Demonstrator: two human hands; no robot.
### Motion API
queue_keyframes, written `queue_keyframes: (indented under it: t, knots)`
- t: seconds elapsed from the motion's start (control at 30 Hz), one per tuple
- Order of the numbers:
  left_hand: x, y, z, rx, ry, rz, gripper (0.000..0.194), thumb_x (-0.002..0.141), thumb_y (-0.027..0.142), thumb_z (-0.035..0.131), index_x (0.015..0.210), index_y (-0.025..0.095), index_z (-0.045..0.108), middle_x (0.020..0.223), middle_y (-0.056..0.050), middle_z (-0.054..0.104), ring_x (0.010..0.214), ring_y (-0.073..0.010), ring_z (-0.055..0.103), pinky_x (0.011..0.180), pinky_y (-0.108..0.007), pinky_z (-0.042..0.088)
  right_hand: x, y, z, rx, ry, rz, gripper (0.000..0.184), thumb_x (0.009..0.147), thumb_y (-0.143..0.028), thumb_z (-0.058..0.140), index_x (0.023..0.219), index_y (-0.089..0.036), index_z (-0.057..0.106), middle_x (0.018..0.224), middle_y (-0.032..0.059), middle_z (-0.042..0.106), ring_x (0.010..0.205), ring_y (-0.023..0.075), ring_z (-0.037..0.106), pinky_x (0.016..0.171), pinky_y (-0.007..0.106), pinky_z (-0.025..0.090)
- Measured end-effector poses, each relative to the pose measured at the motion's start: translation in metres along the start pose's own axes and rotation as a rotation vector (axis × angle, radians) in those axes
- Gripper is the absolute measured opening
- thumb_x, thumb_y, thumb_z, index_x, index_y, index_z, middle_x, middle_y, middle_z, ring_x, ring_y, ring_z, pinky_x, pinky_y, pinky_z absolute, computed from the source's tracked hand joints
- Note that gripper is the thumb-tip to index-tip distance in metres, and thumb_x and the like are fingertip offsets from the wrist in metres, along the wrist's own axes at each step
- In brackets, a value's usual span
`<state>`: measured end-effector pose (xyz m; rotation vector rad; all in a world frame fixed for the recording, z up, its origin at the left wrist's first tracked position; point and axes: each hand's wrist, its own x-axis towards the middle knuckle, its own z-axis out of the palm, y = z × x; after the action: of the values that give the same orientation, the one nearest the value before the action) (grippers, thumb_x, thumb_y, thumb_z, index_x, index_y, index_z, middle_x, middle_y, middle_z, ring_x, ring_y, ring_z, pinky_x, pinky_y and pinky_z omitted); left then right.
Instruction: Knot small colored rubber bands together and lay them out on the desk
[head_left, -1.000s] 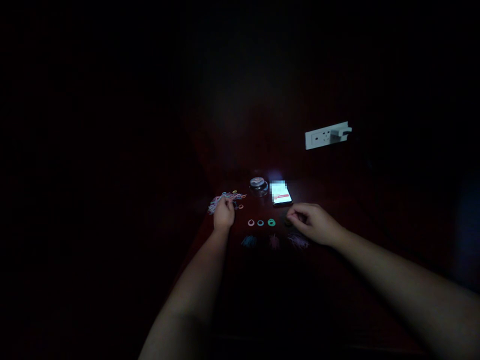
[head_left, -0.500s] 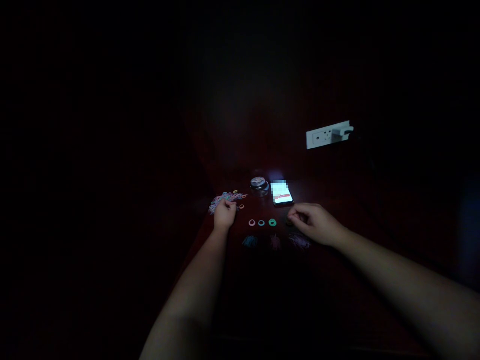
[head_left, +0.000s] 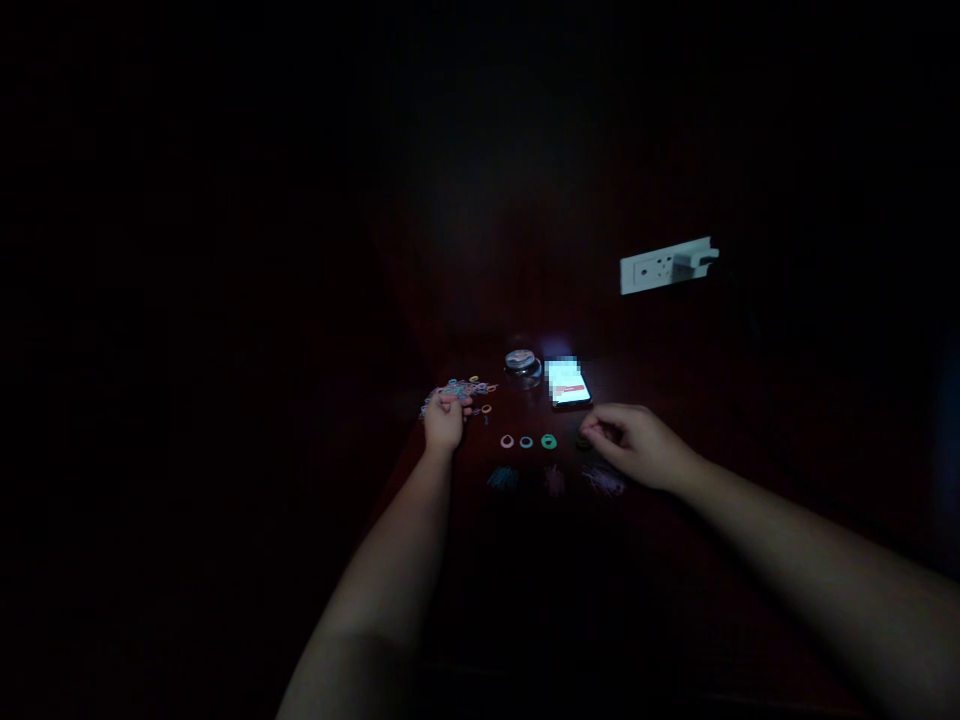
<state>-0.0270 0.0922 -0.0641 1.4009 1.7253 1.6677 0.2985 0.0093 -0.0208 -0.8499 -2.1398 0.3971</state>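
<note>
My left hand (head_left: 445, 422) rests at the near side of a pile of small coloured bands (head_left: 459, 388). Its fingers reach out to the right, a little apart, and I see nothing held in them. My right hand (head_left: 637, 445) is closed in a pinch above a dark band (head_left: 583, 442); what its fingertips hold is hidden. Between the hands lie a pink ring-shaped band (head_left: 507, 441), a blue one (head_left: 526, 442) and a green one (head_left: 549, 441). Nearer to me are bunches of thin strands: teal (head_left: 503, 478), pink (head_left: 554, 481) and lilac (head_left: 604, 480).
A lidded clear jar (head_left: 522, 370) stands behind the bands, beside a lit phone (head_left: 568, 382). A stray orange band (head_left: 487, 409) lies right of the pile. On the back wall is a socket strip (head_left: 664, 267) with a white plug (head_left: 694, 264). Most of the surroundings are dark.
My left hand's fingers have loosened and stretched out slightly. A small blue piece now shows right of the pile. My right hand keeps its pinch; the view has shifted a little.
</note>
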Motion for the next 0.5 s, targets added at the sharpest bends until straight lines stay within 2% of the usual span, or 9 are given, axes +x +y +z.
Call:
queue_keyframes:
  t: [0.1, 0.3, 0.5]
  knots:
    - [0.0021, -0.0016, 0.0009, -0.059, -0.004, -0.014, 0.004, 0.087, 0.022, 0.046, 0.087, 0.018, 0.045, 0.086, -0.009, 0.074, 0.068, -0.0126, 0.070, 0.059, -0.023, 0.053, 0.0002, 0.0000, 0.0003, -0.001, 0.002, -0.009, 0.018, 0.086, -0.027, 0.053, 0.076, -0.018, 0.063, 0.062, 0.0002, 0.057, 0.056, 0.0125, 0.048, 0.053, 0.026, 0.036]
    - [0.0020, -0.0041, -0.0047, -0.121, -0.051, 0.024, 0.007, 0.082, 0.024, 0.053, 0.083, 0.017, 0.053, 0.081, -0.006, 0.073, 0.072, -0.0141, 0.070, 0.072, -0.028, 0.054, 0.0006, 0.0016, 0.0005, -0.020, -0.009, -0.014, 0.018, 0.089, -0.028, 0.052, 0.076, -0.018, 0.062, 0.063, 0.0002, 0.056, 0.057, 0.0126, 0.049, 0.054, 0.026, 0.037]
    - [-0.0009, -0.0012, -0.0065, -0.159, -0.131, 0.052, 0.013, 0.078, 0.027, 0.055, 0.081, 0.015, 0.060, 0.073, -0.004, 0.070, 0.064, -0.0139, 0.065, 0.066, -0.027, 0.051, 0.0004, -0.0007, 0.0000, -0.021, -0.020, -0.024, 0.019, 0.089, -0.027, 0.052, 0.075, -0.018, 0.060, 0.063, -0.0004, 0.055, 0.057, 0.0126, 0.049, 0.056, 0.026, 0.037]
